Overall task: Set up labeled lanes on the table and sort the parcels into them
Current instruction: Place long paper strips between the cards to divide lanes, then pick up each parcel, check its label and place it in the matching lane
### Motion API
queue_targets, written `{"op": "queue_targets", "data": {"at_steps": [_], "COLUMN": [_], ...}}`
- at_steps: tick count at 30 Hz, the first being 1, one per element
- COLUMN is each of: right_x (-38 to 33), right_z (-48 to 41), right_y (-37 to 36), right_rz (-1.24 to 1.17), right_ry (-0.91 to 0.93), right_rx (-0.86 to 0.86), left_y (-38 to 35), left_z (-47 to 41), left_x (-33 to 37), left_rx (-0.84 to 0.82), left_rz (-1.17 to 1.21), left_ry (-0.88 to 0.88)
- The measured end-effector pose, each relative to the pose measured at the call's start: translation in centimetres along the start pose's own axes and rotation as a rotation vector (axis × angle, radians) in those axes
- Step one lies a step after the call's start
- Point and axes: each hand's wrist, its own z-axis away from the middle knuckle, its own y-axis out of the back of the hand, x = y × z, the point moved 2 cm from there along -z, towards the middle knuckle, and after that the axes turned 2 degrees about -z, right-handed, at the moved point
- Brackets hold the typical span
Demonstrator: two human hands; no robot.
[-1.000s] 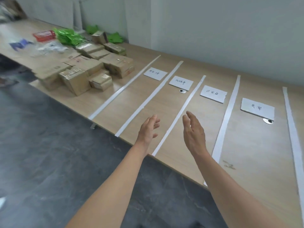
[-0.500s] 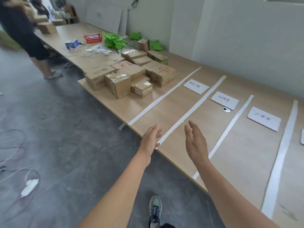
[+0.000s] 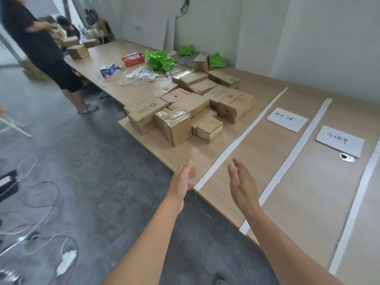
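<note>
We hold both hands out over the near edge of the worktop [image 3: 205,150], palms turned toward each other and holding nothing. Our left hand [image 3: 182,178] hangs right at the edge, its fingers [image 3: 188,169] straight and lying close together. Our right hand [image 3: 242,183] hangs above the first lane, fingers straight and slightly spread. The near end of the first tape strip [image 3: 242,138] lies between the two hands.

The parcels [image 3: 191,105], brown cardboard boxes of mixed sizes, sit packed together to the left of that strip, outside the lanes, some stacked on others. Two more white strips [image 3: 296,145] and [image 3: 357,202] run across the worktop to the right, marking out lanes. A handwritten label card [image 3: 287,119] lies at the far end of the first lane and another [image 3: 340,140] in the second, just above a round metal grommet [image 3: 346,157].

Beyond the parcels we see green bags [image 3: 159,60], a red basket [image 3: 133,59] and loose white cables [image 3: 131,76]. Another person [image 3: 41,46] in dark clothes stands at the far left.
</note>
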Motion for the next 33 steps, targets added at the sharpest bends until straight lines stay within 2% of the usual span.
{"op": "queue_targets", "data": {"at_steps": [8,13,22,33], "right_x": [-3.1,-5.1,-10.4,-10.3], "right_z": [-6.0,-10.5,-16.9,-23.9], "right_y": [-7.0,-12.4,-22.5,-27.0], "right_rz": [-0.011,0.018,-0.006,0.000], "right_ry": [-0.026,-0.069,-0.157,-0.274], "right_rx": [-0.007,0.051,0.179,0.257], "left_y": [6.7,11.7,19.3,18.6], "left_z": [-9.4,-17.5,-30.1,-40.1], "left_x": [3.3,5.2,9.4,11.7], "left_rx": [0.013,-0.021,-0.174,-0.343], "left_rz": [0.034,0.062,-0.073,-0.311], "left_ry": [0.000,0.000,0.020,0.066]}}
